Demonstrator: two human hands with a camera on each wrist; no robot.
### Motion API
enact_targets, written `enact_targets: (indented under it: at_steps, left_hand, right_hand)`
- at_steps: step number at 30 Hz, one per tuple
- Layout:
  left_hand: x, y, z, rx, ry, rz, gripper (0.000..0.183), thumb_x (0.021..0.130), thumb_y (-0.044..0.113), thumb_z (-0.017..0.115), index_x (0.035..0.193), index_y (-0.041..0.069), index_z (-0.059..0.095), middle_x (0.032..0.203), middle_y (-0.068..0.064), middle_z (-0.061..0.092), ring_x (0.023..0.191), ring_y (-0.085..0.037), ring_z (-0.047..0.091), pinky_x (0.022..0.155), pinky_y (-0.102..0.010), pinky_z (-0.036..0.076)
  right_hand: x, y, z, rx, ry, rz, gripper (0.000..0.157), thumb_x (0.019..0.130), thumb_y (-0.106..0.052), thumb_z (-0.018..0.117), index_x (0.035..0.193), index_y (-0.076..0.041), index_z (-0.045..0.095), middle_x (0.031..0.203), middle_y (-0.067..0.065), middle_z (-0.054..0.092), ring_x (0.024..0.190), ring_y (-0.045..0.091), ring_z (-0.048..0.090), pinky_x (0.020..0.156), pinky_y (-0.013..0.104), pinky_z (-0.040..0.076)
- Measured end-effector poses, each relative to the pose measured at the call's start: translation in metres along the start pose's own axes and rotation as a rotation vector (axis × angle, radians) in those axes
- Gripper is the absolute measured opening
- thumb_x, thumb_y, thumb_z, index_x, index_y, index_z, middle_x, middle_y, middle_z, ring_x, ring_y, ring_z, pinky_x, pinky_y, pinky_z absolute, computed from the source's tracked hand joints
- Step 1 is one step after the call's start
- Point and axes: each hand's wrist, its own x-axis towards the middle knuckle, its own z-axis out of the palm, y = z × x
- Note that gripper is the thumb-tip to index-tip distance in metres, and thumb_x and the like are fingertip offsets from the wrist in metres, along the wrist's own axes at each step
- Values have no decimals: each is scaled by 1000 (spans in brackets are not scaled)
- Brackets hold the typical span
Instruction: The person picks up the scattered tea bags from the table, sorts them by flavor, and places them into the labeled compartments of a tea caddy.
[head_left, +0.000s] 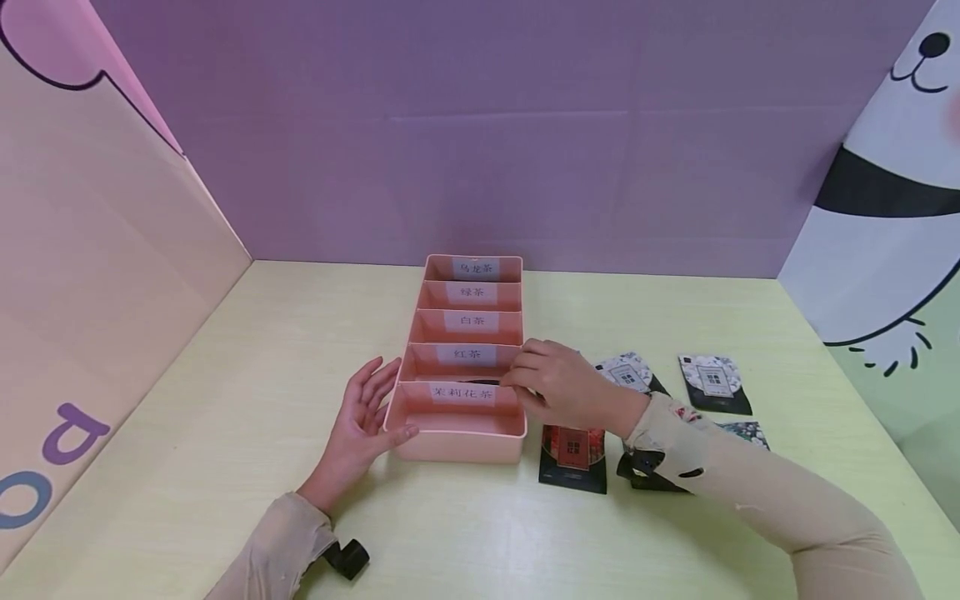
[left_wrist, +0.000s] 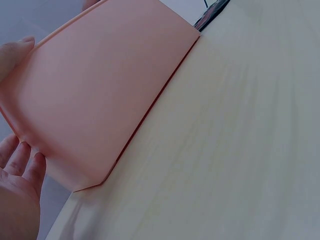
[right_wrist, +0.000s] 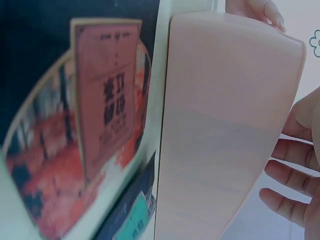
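A pink divided box (head_left: 457, 447) with Chinese labels in its compartments stands on the table. My left hand (head_left: 366, 417) rests against its near left corner, the thumb by the front rim and the fingers spread along the side. Over the right rim, my right hand (head_left: 558, 385) reaches to the second compartment from the front, with loosely bent, parted fingers (right_wrist: 287, 200). A thin dark edge, likely of a tea packet (head_left: 483, 382), shows in that compartment beside its fingertips. Most of this packet is hidden by the divider.
Right of the box lie a red-and-black tea packet (head_left: 573, 458), a white-and-black packet (head_left: 715, 383) and several others, partly covered by the right arm. A purple panel (head_left: 480, 183) closes off the back of the table (head_left: 465, 533), with printed panels at both sides.
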Motion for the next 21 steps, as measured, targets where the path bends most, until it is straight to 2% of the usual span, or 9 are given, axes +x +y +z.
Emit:
enact_targets:
  at_steps: [5,13,17,21]
  left_hand:
    - [0,2,0,-3,-1,5,94,79,-17,71,152,7,18,152,-3,37,138,-12,38,108,-20,37]
    - [0,3,-1,13,2,-7,94,79,-17,71,153,5,16,156,-14,31,138,-9,38,108,-20,37]
    - [1,2,-1,13,5,-6,95,79,-17,71,152,4,16,156,-15,31,137,-9,39,108,-20,37]
    - [0,1,-1,14,5,-7,95,79,-17,71,152,5,16,156,-14,32,137,-8,39,108,-19,37]
  right_hand:
    - [0,6,-8,-12,1,-10,21,76,-2,79,96,-5,73,90,3,71,84,21,61,77,32,55]
    - [-4,27,-18,-80,-30,39,20,78,-3,78,97,-4,72,87,5,70,79,21,62,71,34,55]
    - [-11,40,-20,-83,-86,127,22,80,-4,77,101,-5,72,90,5,70,80,22,62,74,37,56]
    - [-20,51,-19,-62,-212,258,27,85,-10,75,111,-4,69,101,8,70,88,26,61,80,42,54]
